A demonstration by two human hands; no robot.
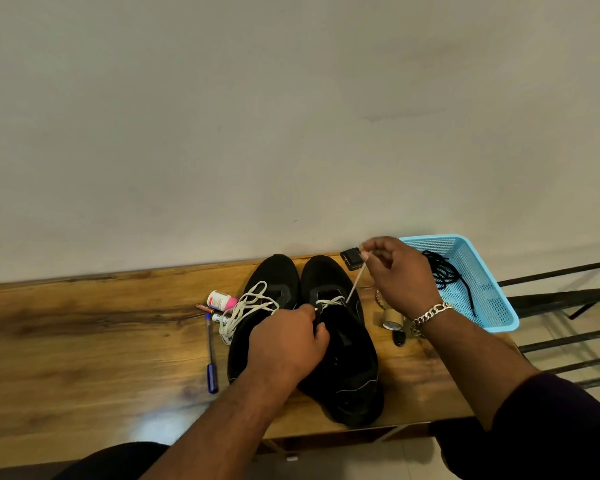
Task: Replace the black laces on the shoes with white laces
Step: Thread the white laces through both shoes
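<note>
A long wooden table (84,341) runs along a pale wall. Two black shoes (343,368) stand side by side near its right end. A blue basket (489,296) at the far right holds black laces (442,271). The left hand (288,344) grips the right shoe's tongue area. The right hand (399,271) pinches a taut white lace (355,284) threaded through that shoe. A blue pen (211,358) lies to the left.

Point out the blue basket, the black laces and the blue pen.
blue basket (499,308): head view, on its near right wall.
black laces (442,271): head view, on the coiled bundle inside the basket.
blue pen (211,362): head view, on the middle of its barrel.
</note>
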